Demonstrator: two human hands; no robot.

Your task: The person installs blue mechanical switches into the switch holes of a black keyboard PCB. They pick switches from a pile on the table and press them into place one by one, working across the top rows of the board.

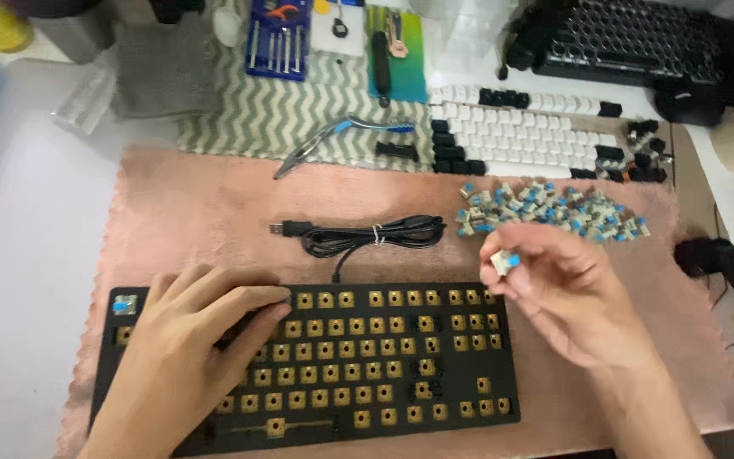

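One blue-stemmed key switch (505,262) sits pinched between the thumb and fingertips of the right hand (564,293), blue stem pointing left, just above the right end of the keyboard plate (384,357). That black plate runs lengthwise left to right on the pink mat (197,204); almost all its square sockets are bare, and one switch (124,304) sits at its top-left corner. Left hand (193,340) lies flat on the plate, fingers loosely extended, gripping nothing. Beyond the right fingertips lies a heap of loose switches (554,211).

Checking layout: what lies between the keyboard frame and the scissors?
In the head view, a coiled black cable lies on the pink mat between them.
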